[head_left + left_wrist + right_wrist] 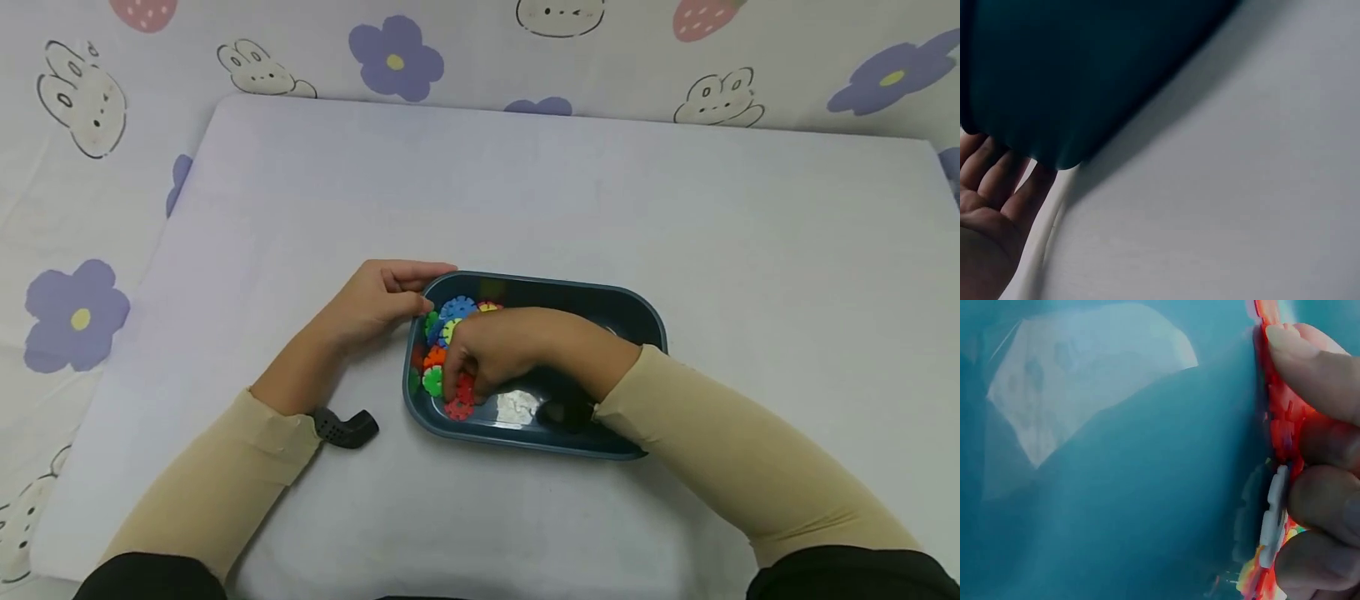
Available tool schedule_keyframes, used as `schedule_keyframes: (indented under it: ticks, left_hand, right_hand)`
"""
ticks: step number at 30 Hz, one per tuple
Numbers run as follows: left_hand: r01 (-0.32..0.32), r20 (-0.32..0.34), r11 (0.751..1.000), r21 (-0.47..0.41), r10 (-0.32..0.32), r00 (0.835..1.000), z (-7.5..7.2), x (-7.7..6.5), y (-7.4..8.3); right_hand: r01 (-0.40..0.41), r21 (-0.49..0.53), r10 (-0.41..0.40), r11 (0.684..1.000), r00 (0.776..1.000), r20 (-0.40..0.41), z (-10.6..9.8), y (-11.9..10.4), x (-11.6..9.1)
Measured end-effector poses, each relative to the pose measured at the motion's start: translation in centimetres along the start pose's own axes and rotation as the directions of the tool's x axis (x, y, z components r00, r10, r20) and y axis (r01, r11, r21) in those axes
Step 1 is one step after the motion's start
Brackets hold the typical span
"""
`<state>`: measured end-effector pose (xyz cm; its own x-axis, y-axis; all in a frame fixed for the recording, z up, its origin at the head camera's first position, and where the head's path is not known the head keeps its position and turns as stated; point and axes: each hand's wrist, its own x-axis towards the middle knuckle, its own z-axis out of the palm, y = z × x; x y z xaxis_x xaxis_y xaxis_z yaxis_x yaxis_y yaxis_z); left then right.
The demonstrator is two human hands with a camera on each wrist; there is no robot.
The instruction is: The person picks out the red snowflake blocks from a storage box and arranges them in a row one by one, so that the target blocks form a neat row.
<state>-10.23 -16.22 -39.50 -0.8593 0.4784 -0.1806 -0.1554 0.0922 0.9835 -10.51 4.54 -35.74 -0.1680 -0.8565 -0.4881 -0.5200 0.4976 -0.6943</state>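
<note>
A dark teal plastic tray (525,442) holds several notched snowflake discs in blue, green, orange, yellow and red, bunched at its left end. My right hand (502,346) reaches into the tray and pinches red snowflake discs (461,400) by the left end. In the right wrist view, the thumb and curled fingers press against red discs (1282,419), with a white disc (1272,515) beside them. My left hand (382,296) touches the tray's upper left corner. Its fingers (1000,172) lie fairly straight against the outer wall in the left wrist view.
The tray stands on a white board (300,183) over a cloth printed with rabbits, strawberries and purple flowers (78,317). A black curved piece (347,427) sticks out by the left sleeve cuff. The right forearm crosses the tray's right rim.
</note>
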Motion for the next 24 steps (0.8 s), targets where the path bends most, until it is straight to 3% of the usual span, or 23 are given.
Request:
schedule_keyframes:
  ticks: [5,11,16,20,24]
  left_hand:
    - [-0.002,0.059,1.000,0.000,0.002,0.998,-0.5,0.9,0.3]
    - [-0.039,0.046,0.998,0.050,0.036,0.998,-0.7,1.4,0.3]
    - [-0.061,-0.080,0.989,0.132,0.072,0.994,-0.3,1.3,0.1]
    - [-0.064,-0.198,0.979,0.196,0.103,0.975,0.3,0.9,0.1]
    - [-0.080,-0.247,0.972,0.220,0.135,0.960,0.7,0.4,0.0]
  right_hand:
    - [-0.020,-0.043,0.018,0.999,0.999,-0.040,0.0,0.0,0.0]
    - [-0.009,-0.004,0.008,1.000,0.998,-0.067,-0.1,0.3,0.0]
    - [0.007,0.049,-0.002,0.999,0.996,-0.092,-0.1,0.5,-0.1]
    - [0.014,0.071,-0.007,0.997,0.995,-0.097,-0.1,0.6,-0.3]
    - [0.025,0.064,-0.019,0.998,0.995,-0.102,-0.3,0.7,-0.2]
